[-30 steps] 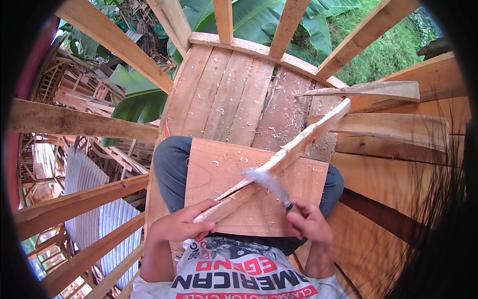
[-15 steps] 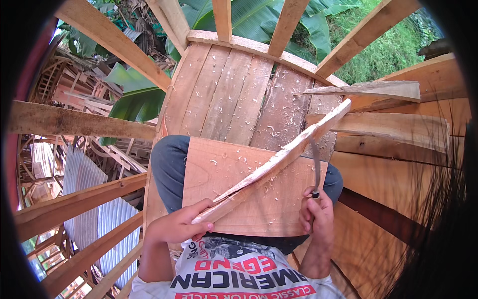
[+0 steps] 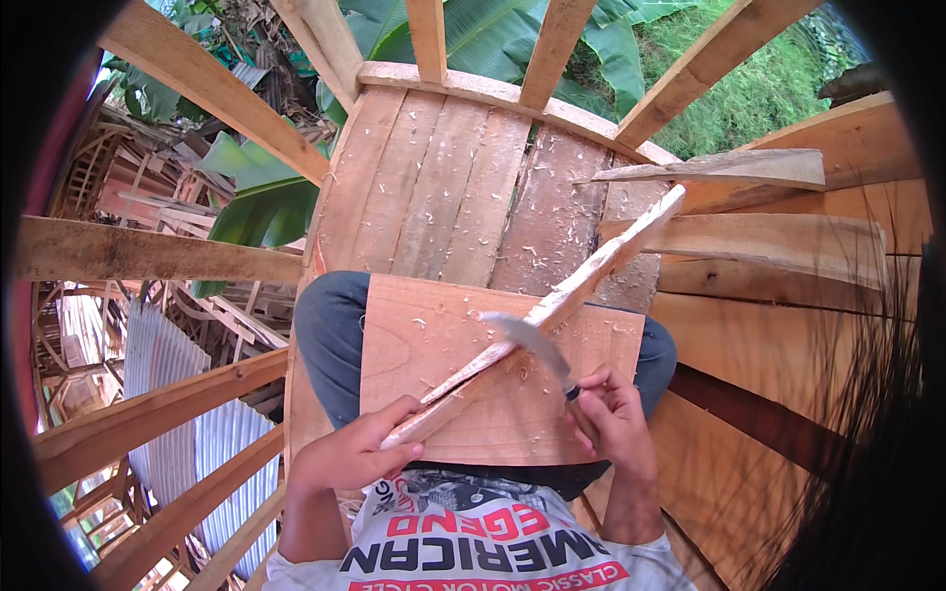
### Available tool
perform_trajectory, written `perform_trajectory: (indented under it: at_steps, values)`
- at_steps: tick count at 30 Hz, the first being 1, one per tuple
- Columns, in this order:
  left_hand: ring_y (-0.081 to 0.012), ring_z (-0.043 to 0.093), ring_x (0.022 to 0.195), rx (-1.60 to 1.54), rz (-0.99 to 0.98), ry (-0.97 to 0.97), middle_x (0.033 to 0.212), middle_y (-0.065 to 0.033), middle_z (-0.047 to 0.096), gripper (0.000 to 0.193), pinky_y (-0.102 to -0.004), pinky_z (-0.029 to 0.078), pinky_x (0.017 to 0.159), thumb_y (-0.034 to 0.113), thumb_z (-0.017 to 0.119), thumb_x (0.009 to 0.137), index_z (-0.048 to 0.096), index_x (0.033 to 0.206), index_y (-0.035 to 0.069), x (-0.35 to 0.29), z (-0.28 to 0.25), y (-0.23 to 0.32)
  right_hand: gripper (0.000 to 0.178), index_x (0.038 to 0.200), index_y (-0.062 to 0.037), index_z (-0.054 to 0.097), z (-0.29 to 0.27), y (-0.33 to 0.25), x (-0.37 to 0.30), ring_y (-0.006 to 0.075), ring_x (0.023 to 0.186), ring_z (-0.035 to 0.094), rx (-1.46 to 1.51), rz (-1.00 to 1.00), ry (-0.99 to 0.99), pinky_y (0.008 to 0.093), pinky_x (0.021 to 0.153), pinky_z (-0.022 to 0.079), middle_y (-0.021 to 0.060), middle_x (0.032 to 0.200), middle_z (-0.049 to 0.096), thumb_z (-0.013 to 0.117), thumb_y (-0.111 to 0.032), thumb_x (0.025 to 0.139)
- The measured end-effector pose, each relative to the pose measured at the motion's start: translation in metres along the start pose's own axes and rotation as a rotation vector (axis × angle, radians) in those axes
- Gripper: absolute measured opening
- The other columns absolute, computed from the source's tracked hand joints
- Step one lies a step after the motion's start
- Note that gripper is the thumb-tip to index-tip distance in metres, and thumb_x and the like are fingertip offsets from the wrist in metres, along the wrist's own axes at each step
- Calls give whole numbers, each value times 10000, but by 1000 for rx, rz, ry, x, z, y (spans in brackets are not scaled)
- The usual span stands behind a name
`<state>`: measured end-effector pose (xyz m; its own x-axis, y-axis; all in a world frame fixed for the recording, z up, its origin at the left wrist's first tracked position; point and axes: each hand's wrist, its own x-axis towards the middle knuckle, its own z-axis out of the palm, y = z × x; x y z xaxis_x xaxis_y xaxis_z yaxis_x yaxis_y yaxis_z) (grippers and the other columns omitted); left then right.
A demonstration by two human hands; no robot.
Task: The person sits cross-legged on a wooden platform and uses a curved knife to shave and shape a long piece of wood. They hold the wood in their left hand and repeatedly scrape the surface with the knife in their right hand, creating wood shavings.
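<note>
While left hand (image 3: 357, 446) clasps one stick (image 3: 583, 289), right hand (image 3: 613, 412) one knife (image 3: 538, 343), one board (image 3: 434, 330) beneath

Open-air woodworking spot, looks like a wooden porch (image 3: 481, 92): shaving-strewn plank floor (image 3: 424, 187), wooden slats (image 3: 158, 249) around, big leaves (image 3: 261, 212) and grass (image 3: 734, 94) beyond, corrugated sheets (image 3: 236, 473).

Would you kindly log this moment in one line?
Left hand: grips stick | Right hand: holds curved knife, blade over stick, contact unclear | Board: across legs, under stick
</note>
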<state>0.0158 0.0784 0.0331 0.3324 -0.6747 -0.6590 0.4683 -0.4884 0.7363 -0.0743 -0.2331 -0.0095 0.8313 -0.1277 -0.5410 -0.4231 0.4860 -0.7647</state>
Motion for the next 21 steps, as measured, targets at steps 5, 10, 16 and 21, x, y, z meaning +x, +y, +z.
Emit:
perform_trajectory:
  at_steps: [5,10,16,21]
  values:
    - [-91,524,599,9,-18,17,716,-26,532,371,-260,441,549,186,541,930,421,1229,3,0,1,9,153,1061,-6,477,0,2,8,94,433,472,-176,-53,-50,236,363,378,82,789,581,531,-25,920]
    - [-84,536,606,-12,4,0,708,-27,538,364,-256,445,549,187,539,934,424,1225,1,-1,-1,-1,273,1103,-21,473,-2,6,8,60,435,465,-103,-26,-52,208,348,356,78,838,597,604,-1,865]
    - [-84,542,606,10,10,11,710,-31,538,368,-255,447,548,182,546,930,424,1222,-8,-1,-1,3,265,1111,-30,453,-9,-1,-3,56,398,447,-280,137,-335,202,325,320,33,716,557,574,12,879]
    - [-83,532,600,-3,-20,-2,700,-25,534,369,-253,439,540,190,541,933,426,1228,1,2,1,8,276,1105,-33,483,-5,3,2,49,421,456,-47,61,-125,195,339,315,37,733,570,596,29,860]
